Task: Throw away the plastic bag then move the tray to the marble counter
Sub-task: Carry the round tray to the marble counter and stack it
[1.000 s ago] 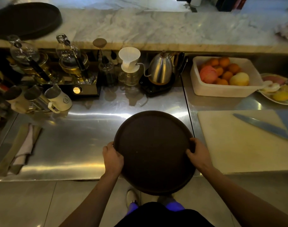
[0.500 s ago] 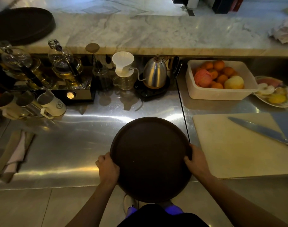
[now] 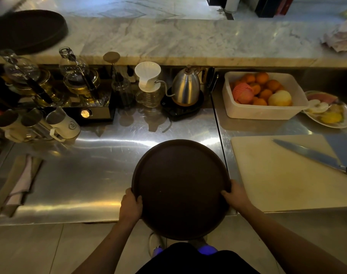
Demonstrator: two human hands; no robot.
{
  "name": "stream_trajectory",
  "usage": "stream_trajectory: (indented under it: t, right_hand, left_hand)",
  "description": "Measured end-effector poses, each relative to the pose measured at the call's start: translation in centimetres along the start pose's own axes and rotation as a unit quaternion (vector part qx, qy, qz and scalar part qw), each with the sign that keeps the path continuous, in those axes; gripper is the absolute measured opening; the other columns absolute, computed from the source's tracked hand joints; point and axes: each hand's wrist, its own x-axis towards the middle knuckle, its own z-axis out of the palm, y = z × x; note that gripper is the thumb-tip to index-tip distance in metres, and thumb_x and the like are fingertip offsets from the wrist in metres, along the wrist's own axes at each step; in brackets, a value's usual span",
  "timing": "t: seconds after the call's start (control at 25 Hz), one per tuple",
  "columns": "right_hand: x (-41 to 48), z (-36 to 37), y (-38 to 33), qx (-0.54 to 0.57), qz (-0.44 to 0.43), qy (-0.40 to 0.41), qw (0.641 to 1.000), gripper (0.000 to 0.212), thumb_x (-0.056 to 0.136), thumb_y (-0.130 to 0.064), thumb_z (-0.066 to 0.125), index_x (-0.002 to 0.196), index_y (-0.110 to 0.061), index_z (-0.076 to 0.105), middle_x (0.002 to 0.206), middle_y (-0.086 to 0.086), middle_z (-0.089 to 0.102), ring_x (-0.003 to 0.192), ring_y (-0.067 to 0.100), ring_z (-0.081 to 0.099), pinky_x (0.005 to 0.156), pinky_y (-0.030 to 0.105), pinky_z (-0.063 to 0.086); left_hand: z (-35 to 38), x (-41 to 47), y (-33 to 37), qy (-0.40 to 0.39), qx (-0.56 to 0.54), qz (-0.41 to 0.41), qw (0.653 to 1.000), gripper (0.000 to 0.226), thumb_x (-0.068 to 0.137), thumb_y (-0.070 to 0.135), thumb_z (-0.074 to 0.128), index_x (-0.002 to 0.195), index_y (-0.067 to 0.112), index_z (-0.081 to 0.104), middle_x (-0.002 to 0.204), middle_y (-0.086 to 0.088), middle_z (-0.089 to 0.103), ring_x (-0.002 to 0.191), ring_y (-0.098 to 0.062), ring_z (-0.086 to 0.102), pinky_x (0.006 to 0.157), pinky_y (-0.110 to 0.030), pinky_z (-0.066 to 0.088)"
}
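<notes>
A round dark brown tray [image 3: 180, 186] is held over the front edge of the steel worktop [image 3: 89, 175], its near half hanging past the edge. My left hand [image 3: 130, 206] grips its left rim and my right hand [image 3: 235, 196] grips its right rim. The tray is empty. The marble counter [image 3: 188, 38] runs across the back, raised above the worktop. No plastic bag shows in this view.
A second dark tray [image 3: 26, 30] lies on the marble at far left. Siphon brewers [image 3: 75, 76], a dripper [image 3: 148, 76], kettle [image 3: 185, 88] and jugs [image 3: 62, 123] line the back. Right: fruit tub [image 3: 263, 95], plate [image 3: 328, 111], cutting board [image 3: 287, 175] with knife [image 3: 311, 157]. Folded cloth [image 3: 18, 184] at left.
Both hands have kept their grip while the tray has come a little nearer to me. The view has tilted up slightly, showing more of the marble counter.
</notes>
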Motion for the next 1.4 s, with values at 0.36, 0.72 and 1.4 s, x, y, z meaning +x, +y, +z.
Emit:
stream_trajectory:
  t: [0.36, 0.72, 1.4]
  right_hand:
    - [-0.8, 0.4, -0.2, 0.142, 0.096, -0.018, 0.985, 0.015, 0.099, -0.023, 0.050, 0.101, -0.009, 0.056, 0.095, 0.015, 0.064, 0.090, 0.034, 0.064, 0.073, 0.045, 0.057]
    - [-0.4, 0.9, 0.4, 0.241, 0.149, -0.024, 0.959, 0.022, 0.098, -0.029, 0.048, 0.098, -0.011, 0.062, 0.104, 0.021, 0.068, 0.100, 0.042, 0.064, 0.089, 0.057, 0.051]
    - [-4.2, 0.6, -4.1, 0.373, 0.139, 0.089, 0.913, 0.021, 0.096, -0.028, 0.049, 0.109, -0.012, 0.055, 0.103, 0.015, 0.062, 0.097, 0.035, 0.059, 0.090, 0.049, 0.052]
  left_hand:
    - [0.3, -0.7, -0.3, -0.008, -0.022, -0.031, 0.999, 0.032, 0.099, 0.024, 0.050, 0.115, -0.003, 0.049, 0.105, -0.021, 0.063, 0.095, -0.035, 0.065, 0.074, -0.037, 0.053]
    - [0.3, -2.0, -0.2, 0.017, -0.131, -0.061, 0.989, 0.023, 0.099, 0.020, 0.047, 0.109, 0.000, 0.052, 0.095, -0.017, 0.061, 0.090, -0.033, 0.064, 0.071, -0.038, 0.054]
    - [-2.3, -3.4, 2.0, 0.008, -0.207, -0.041, 0.977, 0.040, 0.103, 0.033, 0.035, 0.129, 0.003, 0.043, 0.120, -0.018, 0.055, 0.110, -0.034, 0.056, 0.088, -0.044, 0.049]
